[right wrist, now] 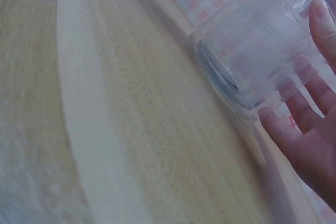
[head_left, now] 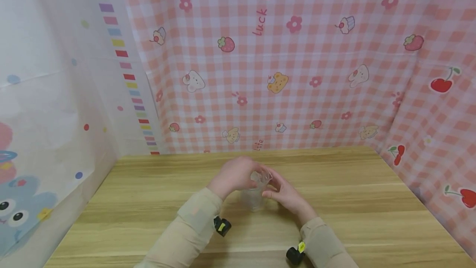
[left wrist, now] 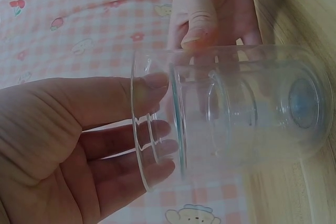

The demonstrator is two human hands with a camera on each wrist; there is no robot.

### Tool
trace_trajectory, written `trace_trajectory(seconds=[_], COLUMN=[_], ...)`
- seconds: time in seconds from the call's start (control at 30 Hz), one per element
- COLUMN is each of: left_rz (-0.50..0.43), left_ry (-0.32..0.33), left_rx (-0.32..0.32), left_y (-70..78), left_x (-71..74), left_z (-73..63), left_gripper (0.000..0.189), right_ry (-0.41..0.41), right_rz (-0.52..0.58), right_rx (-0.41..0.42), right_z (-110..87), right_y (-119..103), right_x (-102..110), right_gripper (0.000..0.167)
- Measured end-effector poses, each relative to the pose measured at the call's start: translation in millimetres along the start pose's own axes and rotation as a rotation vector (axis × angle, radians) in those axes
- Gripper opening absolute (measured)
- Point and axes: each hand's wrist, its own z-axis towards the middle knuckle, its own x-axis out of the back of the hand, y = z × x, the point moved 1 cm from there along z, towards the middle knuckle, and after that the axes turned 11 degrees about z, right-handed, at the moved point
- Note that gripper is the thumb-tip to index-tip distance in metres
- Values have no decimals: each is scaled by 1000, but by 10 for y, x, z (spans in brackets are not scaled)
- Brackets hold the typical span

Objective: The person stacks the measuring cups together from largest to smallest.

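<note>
A see-through cup [head_left: 254, 199] stands upright on the wooden table between both hands. Its round base [left wrist: 304, 103] shows at the right of the left wrist view. At its mouth is a second clear rim [left wrist: 137, 150], which looks like another cup nested inside. My left hand [head_left: 236, 175] holds this upper rim from above, thumb on one side and fingers on the other. Against the side of the cup, my right hand [head_left: 288, 197] grips the outer wall, its thumb near the mouth and its fingers [right wrist: 302, 108] along the far side. Clear plastic makes the inner edges hard to tell apart.
A wood-grain table [head_left: 353, 202] spreads out around the hands. Behind it hangs a pink checked cloth [head_left: 312, 53], with a white patterned cloth [head_left: 55, 106] at the left. Each wrist carries a small black camera [head_left: 222, 226] on a beige sleeve.
</note>
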Motion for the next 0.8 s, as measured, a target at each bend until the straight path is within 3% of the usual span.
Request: trace_trajectory(seconds=[0.8], left_rz=[-3], left_ry=[-68], left_rx=[5], left_y=[20], left_x=[1], left_z=[71], left_gripper=[37], right_ry=[17], right_rz=[2], right_rx=[-5], right_z=[-7], right_y=[12], right_x=[4], right_gripper=[76])
